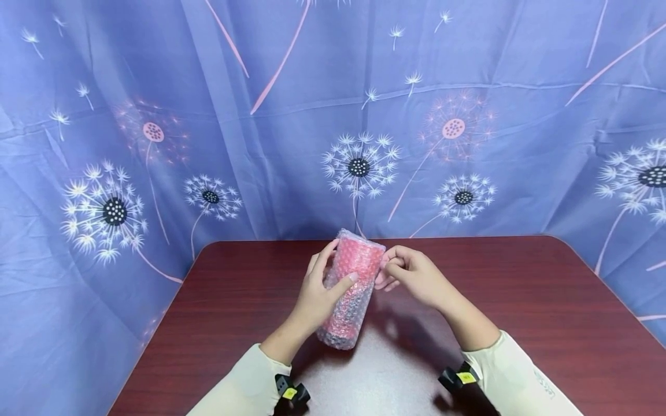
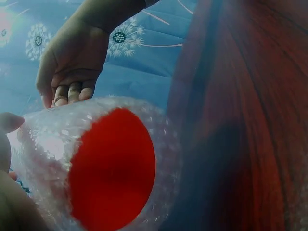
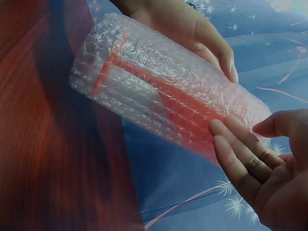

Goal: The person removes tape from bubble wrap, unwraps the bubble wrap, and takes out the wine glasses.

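Observation:
A red, cylinder-like item wrapped in clear bubble wrap (image 1: 346, 312) is held tilted above the table. My left hand (image 1: 316, 293) grips its left side, with the thumb across the front and the fingers behind. At the upper right edge, my right hand (image 1: 416, 276) pinches the bubble wrap between thumb and forefinger. In the right wrist view, other right fingers (image 3: 240, 161) lie along the wrapped side. A round, plain red end (image 2: 115, 168) shows through the wrap in the left wrist view. What lies inside cannot be made out.
Beneath the hands is a dark red wooden table (image 1: 234, 294) with rounded far corners. A blue curtain (image 1: 291, 144) printed with dandelions hangs directly behind its far edge and along the left side. Small black devices with yellow labels (image 1: 289, 393) sit at both wrists.

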`<state>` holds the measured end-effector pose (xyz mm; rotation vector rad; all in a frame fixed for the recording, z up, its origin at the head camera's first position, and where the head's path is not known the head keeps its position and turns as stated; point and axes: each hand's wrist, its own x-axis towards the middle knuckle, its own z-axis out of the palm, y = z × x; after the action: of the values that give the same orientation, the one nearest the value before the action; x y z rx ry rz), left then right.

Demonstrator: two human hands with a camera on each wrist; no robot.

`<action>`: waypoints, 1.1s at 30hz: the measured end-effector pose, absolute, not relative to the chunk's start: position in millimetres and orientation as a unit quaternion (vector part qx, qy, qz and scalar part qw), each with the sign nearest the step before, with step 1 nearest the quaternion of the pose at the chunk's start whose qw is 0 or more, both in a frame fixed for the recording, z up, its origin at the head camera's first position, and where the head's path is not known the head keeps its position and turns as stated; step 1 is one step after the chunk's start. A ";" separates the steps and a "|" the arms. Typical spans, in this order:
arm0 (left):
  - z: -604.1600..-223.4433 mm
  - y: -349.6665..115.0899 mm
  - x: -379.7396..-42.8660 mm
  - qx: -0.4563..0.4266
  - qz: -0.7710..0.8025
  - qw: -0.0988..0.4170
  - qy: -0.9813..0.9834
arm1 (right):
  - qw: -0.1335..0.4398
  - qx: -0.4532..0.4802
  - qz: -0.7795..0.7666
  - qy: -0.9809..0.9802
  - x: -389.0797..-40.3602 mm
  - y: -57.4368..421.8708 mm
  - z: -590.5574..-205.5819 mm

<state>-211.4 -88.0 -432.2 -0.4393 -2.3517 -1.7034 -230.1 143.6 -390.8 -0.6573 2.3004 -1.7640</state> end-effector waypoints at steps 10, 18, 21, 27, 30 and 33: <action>-433.1 -85.4 -210.9 -0.096 -0.581 0.063 -0.806 | 0.077 -0.217 -0.559 0.796 -230.5 143.8 -393.9; -434.5 -84.2 -210.8 -0.097 -0.583 0.041 -0.805 | 0.077 -0.218 -0.554 0.800 -230.4 143.3 -395.6; -435.1 -84.1 -210.8 -0.095 -0.585 0.053 -0.804 | 0.092 -0.211 -0.566 0.791 -229.4 143.4 -394.4; -436.7 -83.8 -212.1 -0.093 -0.590 0.059 -0.800 | 0.102 -0.199 -0.581 0.783 -228.2 142.0 -392.2; -437.1 -83.7 -212.5 -0.093 -0.594 0.060 -0.797 | 0.084 -0.198 -0.567 0.795 -228.2 141.7 -391.5; -437.2 -83.6 -212.5 -0.093 -0.595 0.059 -0.796 | 0.070 -0.198 -0.554 0.805 -228.7 142.5 -391.1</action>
<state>-212.5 -83.6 -437.2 -0.2819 -2.4121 -1.8023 -228.7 142.5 -391.1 -0.5961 2.4230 -1.6672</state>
